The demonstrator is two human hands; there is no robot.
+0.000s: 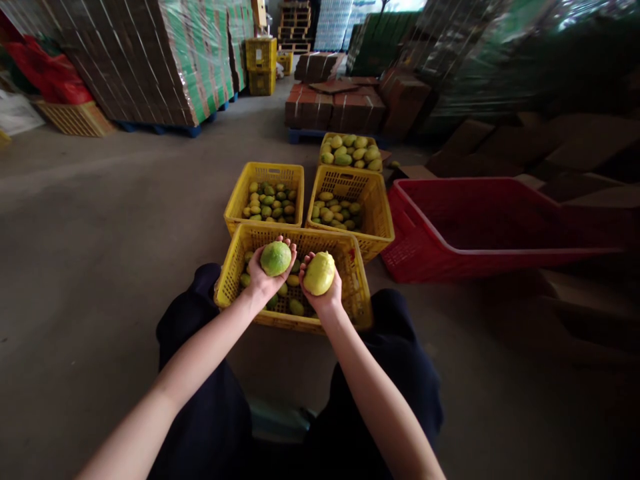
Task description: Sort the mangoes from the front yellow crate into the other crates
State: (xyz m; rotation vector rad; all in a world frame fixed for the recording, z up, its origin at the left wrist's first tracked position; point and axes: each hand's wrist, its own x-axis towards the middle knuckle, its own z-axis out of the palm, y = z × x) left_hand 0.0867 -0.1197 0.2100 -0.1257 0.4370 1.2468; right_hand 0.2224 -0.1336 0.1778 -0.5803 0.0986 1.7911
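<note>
Near the middle of the frame, the left hand (259, 275) holds a green fruit (275, 258), palm up, its grip cupped under and around it. Just right of it, the right hand (333, 293) holds a yellow fruit (319, 274) the same way, fingers curled about its side. Both fruits are above the front crate (295, 325), a yellow one at centre with more fruit inside, between the person's knees. Above it in the frame stand a left crate (291, 175) and a right crate (374, 203), both partly filled with fruit; a fuller far crate (350, 169) sits beyond. A red bin (413, 243) stands at right on the floor (115, 267).
</note>
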